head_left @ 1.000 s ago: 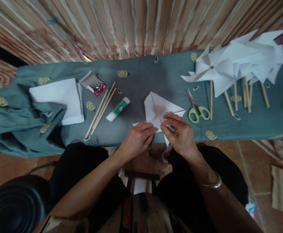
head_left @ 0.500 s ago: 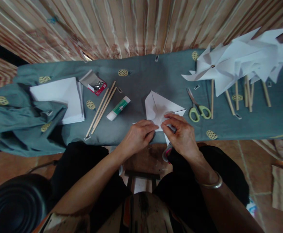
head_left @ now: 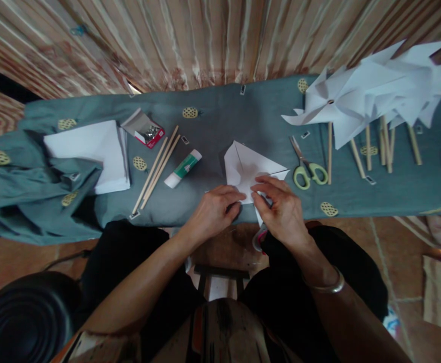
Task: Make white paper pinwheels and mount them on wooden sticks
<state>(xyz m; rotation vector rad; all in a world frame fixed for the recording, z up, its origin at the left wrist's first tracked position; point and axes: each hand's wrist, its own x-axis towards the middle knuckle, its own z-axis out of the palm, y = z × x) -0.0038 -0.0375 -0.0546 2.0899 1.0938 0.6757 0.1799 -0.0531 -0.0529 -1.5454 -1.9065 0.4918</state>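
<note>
A partly folded white paper pinwheel (head_left: 247, 159) lies near the table's front edge, with creases and cut points showing. My left hand (head_left: 217, 209) is closed at its lower left, fingertips pressed on the paper. From the right, my right hand (head_left: 280, 206) pinches the paper close to its middle, thumb and forefinger bent together. Both hands hide the lower part of the sheet, though one white point hangs down between them. To the right of the pinwheel rest green-handled scissors (head_left: 309, 174). A green and white glue stick (head_left: 183, 169) lies to the left.
Three wooden sticks (head_left: 155, 169) lie beside an open small box of metal pins (head_left: 148, 132). Stacked white paper (head_left: 91, 156) sits at the left, partly under the bunched tablecloth (head_left: 31, 186). Finished pinwheels (head_left: 386, 93) on sticks are piled at the far right.
Both hands stay on the paper, with only slight finger movement at the right hand. The whole view has shifted a little.
</note>
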